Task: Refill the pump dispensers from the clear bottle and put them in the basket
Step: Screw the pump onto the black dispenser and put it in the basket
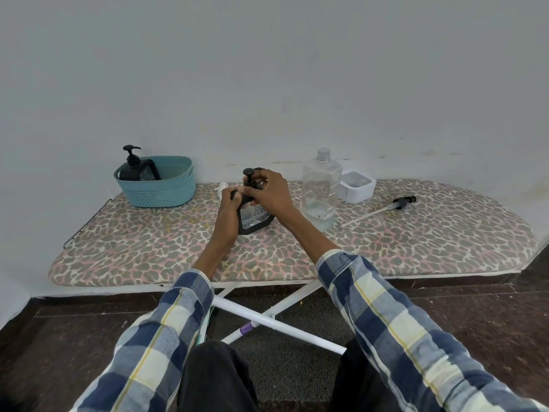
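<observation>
While I watch, my left hand [228,208] grips the shoulder of the black-framed clear pump dispenser [252,217] standing mid-board, and my right hand [271,190] pinches its black pump collar. Just right stands the uncapped clear plastic bottle [320,191]; the teal woven basket [157,188], far left, holds another dispenser.

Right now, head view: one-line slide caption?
Both hands, left hand and right hand, grip a pump dispenser beside the clear bottle; another sits in the basket.
</observation>
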